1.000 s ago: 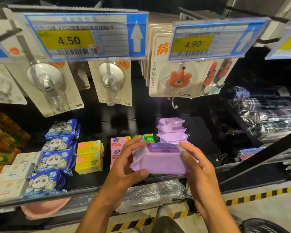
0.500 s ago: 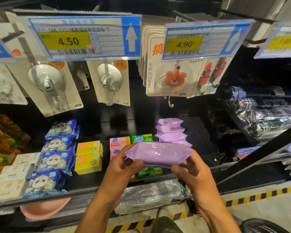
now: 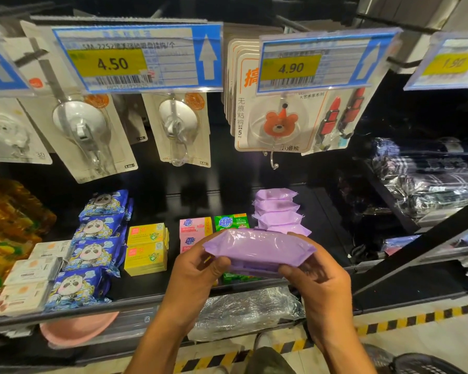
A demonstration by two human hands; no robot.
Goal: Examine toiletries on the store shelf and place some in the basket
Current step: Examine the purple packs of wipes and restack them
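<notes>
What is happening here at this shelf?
A person at a store shelf holds a purple pack in both hands: the left hand grips its left end, the right hand its right end. More such packs lie stacked on the shelf behind it. The pack is not yet in the basket at the lower right.

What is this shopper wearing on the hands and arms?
Nothing that shows. The left hand and right hand are bare: no gloves, no rings visible. Both forearms are uncovered down to the frame's edge, with no sleeve, watch or bracelet in view.
</notes>
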